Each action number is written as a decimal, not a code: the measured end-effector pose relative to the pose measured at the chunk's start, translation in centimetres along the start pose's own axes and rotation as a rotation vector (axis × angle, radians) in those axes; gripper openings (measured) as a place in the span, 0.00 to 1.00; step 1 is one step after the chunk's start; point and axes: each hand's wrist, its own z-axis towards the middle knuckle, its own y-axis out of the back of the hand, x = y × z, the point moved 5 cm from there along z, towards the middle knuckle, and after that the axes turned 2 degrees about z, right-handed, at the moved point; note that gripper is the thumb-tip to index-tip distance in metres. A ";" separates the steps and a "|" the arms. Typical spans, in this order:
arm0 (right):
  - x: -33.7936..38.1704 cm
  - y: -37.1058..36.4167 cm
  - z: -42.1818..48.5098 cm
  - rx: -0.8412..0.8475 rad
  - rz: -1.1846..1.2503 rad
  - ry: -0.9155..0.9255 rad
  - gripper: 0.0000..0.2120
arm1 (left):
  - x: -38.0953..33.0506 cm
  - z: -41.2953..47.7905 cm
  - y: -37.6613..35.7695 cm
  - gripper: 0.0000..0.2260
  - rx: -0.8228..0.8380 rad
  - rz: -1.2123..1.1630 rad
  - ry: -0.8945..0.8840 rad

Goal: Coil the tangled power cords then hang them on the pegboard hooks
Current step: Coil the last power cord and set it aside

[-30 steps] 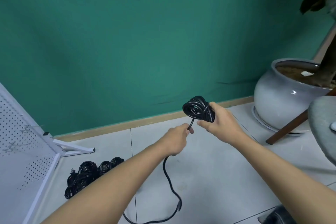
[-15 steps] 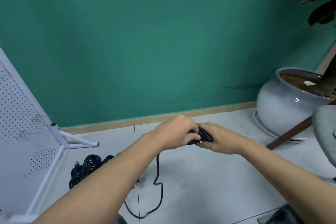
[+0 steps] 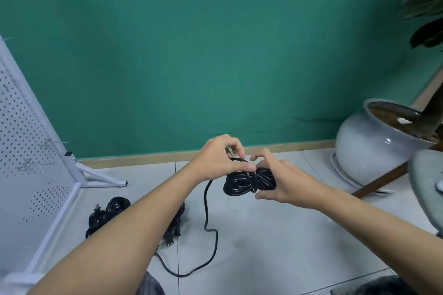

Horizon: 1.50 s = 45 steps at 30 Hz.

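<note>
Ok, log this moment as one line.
stage: coiling | left hand: pinches cord tail | right hand: holds coil | spare cords: on floor

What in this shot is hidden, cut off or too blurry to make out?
Head view only:
Loose tail of the black power cord bundle: its end disappears under the left forearm.
Black coiled cords on the floor: partly behind that forearm, count unclear.
White perforated pegboard: cut by the left edge; hooks too small.

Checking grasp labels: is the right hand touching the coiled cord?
Touching. Head view: right hand clasps one end of the coiled cord, fingers above, thumb below.
</note>
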 end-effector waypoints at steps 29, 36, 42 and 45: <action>-4.0 2.1 4.5 -0.207 0.844 -0.004 0.32 | 6.9 0.1 1.4 0.15 0.058 -0.415 0.362; -4.5 2.4 5.4 -0.319 0.772 -0.047 0.30 | 5.9 0.7 -2.1 0.14 0.143 0.076 0.327; -8.4 2.4 5.5 -0.478 0.291 -0.163 0.32 | 1.3 1.8 -3.4 0.15 0.118 0.385 0.190; -8.5 1.9 5.6 -0.408 0.190 -0.128 0.34 | -0.2 1.7 -3.2 0.13 0.110 0.578 0.061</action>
